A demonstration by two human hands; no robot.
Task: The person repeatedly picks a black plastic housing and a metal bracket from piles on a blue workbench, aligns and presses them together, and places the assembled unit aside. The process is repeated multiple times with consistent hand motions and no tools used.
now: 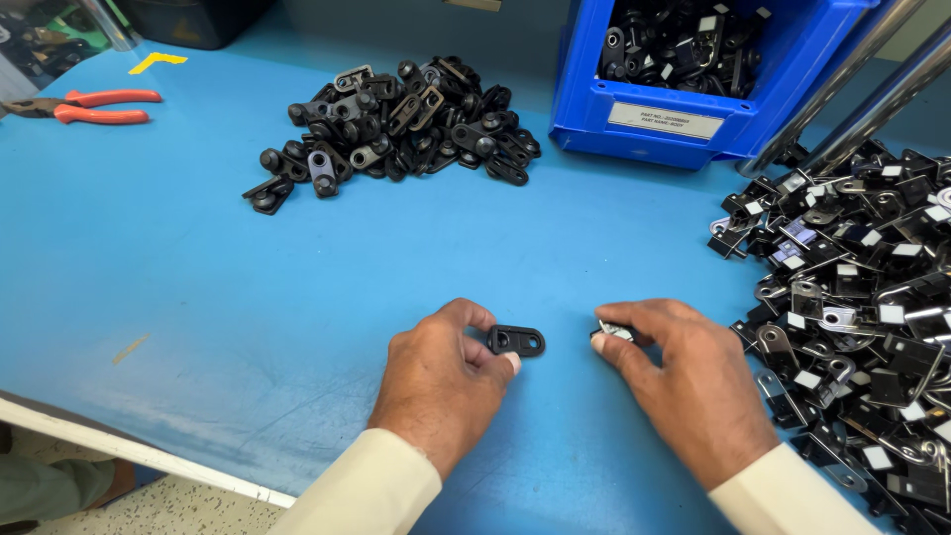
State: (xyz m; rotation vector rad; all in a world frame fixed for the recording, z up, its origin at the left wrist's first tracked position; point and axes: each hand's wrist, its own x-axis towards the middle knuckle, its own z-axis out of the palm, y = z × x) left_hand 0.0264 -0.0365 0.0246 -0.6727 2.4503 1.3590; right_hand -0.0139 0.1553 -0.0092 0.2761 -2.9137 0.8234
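Low in the centre of the frame, we rest both hands on a blue worktable [198,258]. Our left hand [441,381] pinches a small black plastic plate [516,341] between thumb and fingertips, the part lying flat on the table just right of the knuckles. Our right hand [684,386] closes thumb and forefinger on a small metal clip [614,330] — mostly hidden by the fingers. A heap of black parts [396,124] sits at upper centre, a blue bin [693,89] of parts at upper right, a spread of black-and-metal clips [862,307] along the right edge, and red-handled pliers [94,106] at upper left.
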